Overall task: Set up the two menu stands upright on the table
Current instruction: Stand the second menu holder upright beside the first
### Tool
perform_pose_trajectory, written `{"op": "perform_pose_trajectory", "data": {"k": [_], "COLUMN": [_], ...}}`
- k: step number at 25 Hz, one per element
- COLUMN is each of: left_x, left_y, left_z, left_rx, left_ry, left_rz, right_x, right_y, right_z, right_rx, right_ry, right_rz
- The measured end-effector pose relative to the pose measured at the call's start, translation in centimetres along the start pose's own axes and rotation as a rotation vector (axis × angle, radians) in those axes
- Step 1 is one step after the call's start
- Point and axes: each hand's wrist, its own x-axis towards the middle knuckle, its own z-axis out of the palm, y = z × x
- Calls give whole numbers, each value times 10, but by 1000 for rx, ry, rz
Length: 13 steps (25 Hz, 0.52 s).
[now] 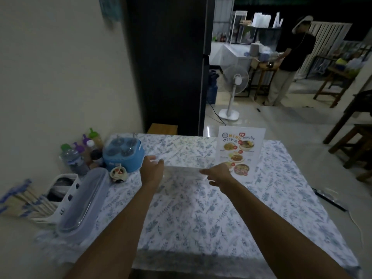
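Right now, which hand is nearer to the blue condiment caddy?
Left. The left hand is just right of the blue condiment caddy; the right hand is farther right, by the upright menu stand.

Pretty dim room: cream wall [60,77] left of a tall black fridge [167,67], white fan [234,85] on the glossy floor [281,125] to its right.

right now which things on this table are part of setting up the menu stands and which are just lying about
Part of the job:
- printed food menu stand, upright
- clear acrylic stand, held between left hand and right hand

Lying about:
- blue round condiment caddy
- sauce bottles
- clear lidded tray
- white cutlery holder
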Motion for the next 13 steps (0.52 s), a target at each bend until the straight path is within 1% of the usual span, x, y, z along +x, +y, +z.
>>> {"op": "perform_pose_trajectory", "data": {"k": [3, 7, 9, 13], "left_x": [26, 77, 105, 157], "left_y": [20, 35, 37, 36], "left_z": [-3, 9, 21, 42], "left_rx": [-14, 176, 227, 179], "left_ry": [2, -47, -67, -123], "left_rz": [39, 173, 243, 295], "right_x": [24, 70, 96, 134], "right_y": [-25, -52, -55, -44], "right_z": [7, 15, 16, 24], "right_rx": [-110, -222, -317, -444], "right_ry": [30, 83, 110, 171], "right_rz": [-71, -123, -137, -181]}}
